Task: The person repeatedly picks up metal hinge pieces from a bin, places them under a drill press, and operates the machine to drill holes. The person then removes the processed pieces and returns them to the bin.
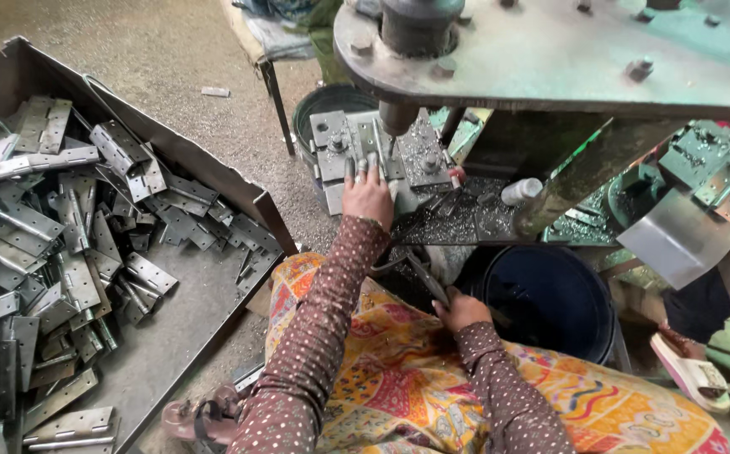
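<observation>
We are pressing our spread left hand (368,192) on a hinge (371,145) under the press (398,118); at five o'clock, our right hand (461,311) is gripping a lever (426,278).

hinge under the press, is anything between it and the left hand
Nothing visible. The left hand already rests on the fixture plate, its fingertips laid on the hinge just left of the punch. The right hand is back at the lap, holding a dark lever.
</observation>
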